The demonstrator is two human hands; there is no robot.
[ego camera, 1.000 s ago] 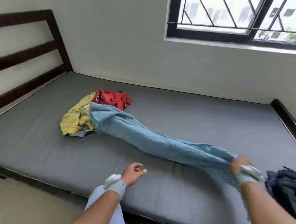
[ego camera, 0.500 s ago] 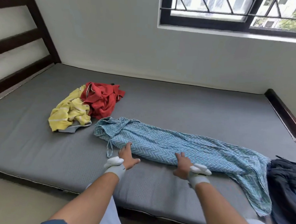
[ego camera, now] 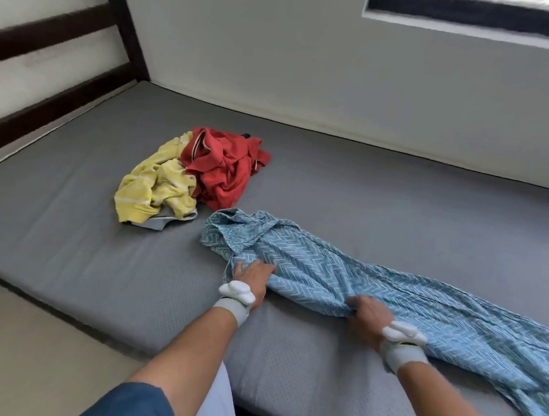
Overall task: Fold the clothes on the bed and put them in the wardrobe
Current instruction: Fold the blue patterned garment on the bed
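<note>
1. Since half a second ago, both hands have slid onto the near edge of the long blue zigzag-patterned cotton garment (ego camera: 358, 276), and the right hand (ego camera: 369, 314) has gone from lying flat to bunching the cloth.
2. Head view, centre: the left hand (ego camera: 250, 276) rests on the garment's near edge beside its drawstring, fingers straight and close together, pressing the fabric down.
3. Lower right of centre: the right hand's fingers are curled, clamped on a fold of the same garment.
4. This garment lies stretched across the grey mattress of the bed (ego camera: 74, 245), from centre frame to the lower right corner.
5. Left of centre: a crumpled yellow striped shirt (ego camera: 153, 185) touches a crumpled red shirt (ego camera: 227, 170), just beyond the blue garment's upper end.
6. Upper left: a dark wooden slatted headboard (ego camera: 52, 62).
</note>
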